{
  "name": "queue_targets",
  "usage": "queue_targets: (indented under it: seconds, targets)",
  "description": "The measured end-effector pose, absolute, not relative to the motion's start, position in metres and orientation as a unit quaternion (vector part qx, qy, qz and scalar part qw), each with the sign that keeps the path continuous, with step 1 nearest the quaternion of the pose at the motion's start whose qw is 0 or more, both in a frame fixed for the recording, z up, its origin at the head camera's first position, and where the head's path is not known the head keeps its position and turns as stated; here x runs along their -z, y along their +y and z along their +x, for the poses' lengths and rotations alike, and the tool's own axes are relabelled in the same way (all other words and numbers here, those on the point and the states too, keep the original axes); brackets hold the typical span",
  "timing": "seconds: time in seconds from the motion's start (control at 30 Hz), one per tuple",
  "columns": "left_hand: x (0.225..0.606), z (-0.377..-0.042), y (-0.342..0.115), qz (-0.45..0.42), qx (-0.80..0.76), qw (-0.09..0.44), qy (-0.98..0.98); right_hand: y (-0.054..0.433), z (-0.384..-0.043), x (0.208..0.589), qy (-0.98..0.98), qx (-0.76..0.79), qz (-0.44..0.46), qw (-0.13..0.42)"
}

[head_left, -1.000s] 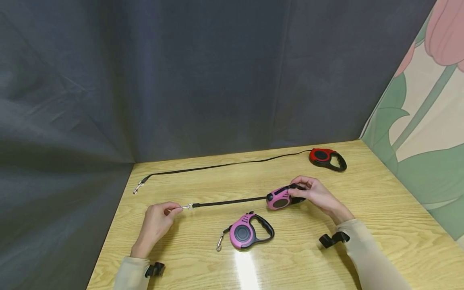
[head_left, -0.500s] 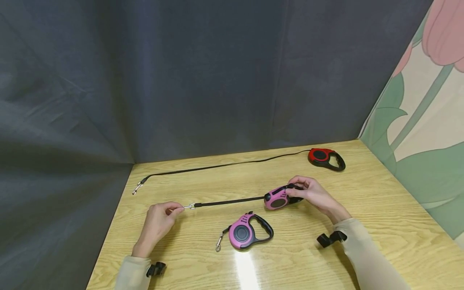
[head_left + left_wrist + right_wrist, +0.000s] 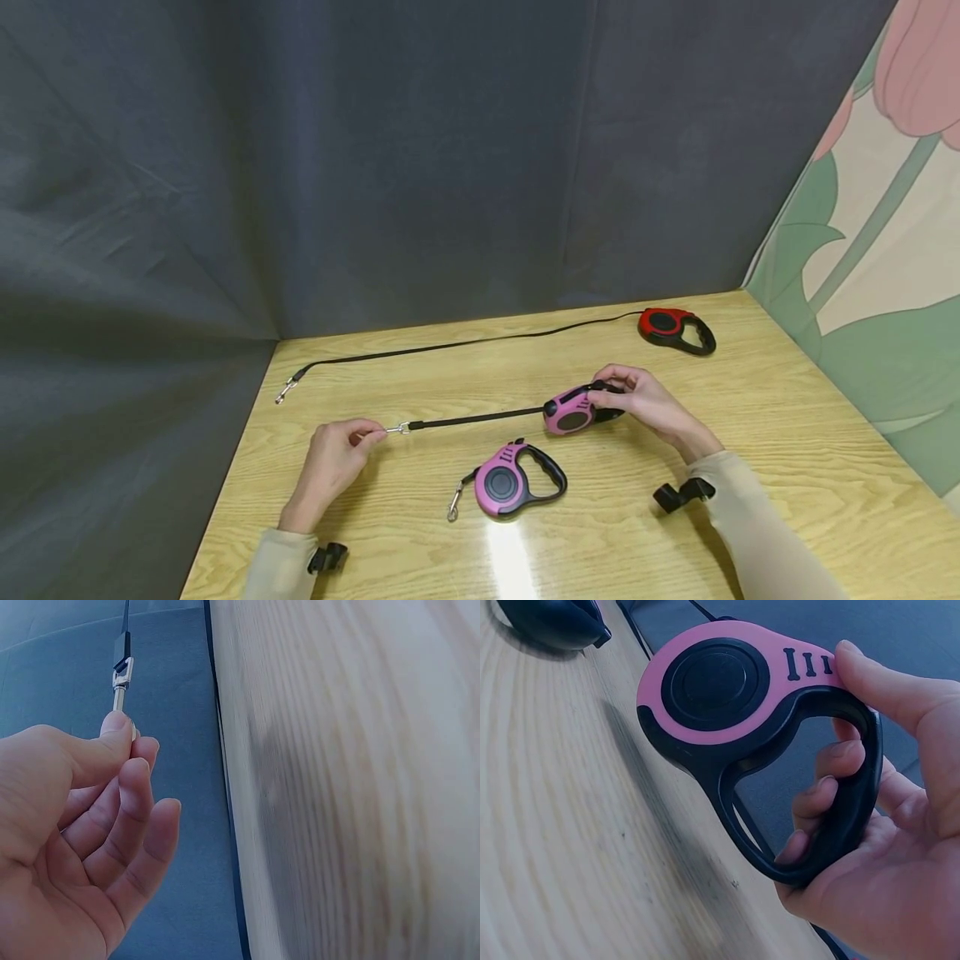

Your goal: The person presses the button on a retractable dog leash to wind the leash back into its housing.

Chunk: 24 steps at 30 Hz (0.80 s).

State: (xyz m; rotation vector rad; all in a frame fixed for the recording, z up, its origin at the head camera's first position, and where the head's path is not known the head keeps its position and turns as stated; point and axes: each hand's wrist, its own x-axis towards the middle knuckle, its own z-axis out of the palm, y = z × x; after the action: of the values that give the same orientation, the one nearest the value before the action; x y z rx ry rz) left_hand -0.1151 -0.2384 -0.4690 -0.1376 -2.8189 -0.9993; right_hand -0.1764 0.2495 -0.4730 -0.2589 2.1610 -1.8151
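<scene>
My right hand grips the black looped handle of a pink retractable dog leash, its fingers curled through the loop in the right wrist view. From that casing a black strap runs taut to the left. At its end, my left hand pinches the silver snap hook between thumb and forefinger, with the other fingers loosely bent. Below the strap, a second pink retractable leash lies flat on the table, its own hook at its left side.
Farther back lies a red retractable leash, its black cord drawn out leftward to a silver hook. A dark curtain rises behind the wooden table. At the right stands a flower-patterned panel.
The strap between my hands has become shorter. My left hand has shifted slightly right with the hook, and my right hand slightly left with the pink casing. The other leashes have stayed put.
</scene>
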Motion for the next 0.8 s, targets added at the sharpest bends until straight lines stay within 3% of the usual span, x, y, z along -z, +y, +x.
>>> queue_targets:
  seconds: [0.8]
  targets:
    - [0.473, -0.116, -0.226, -0.051, 0.337, 0.054, -0.939, 0.232, -0.177, 0.475, 0.748, 0.638, -0.083, 0.162]
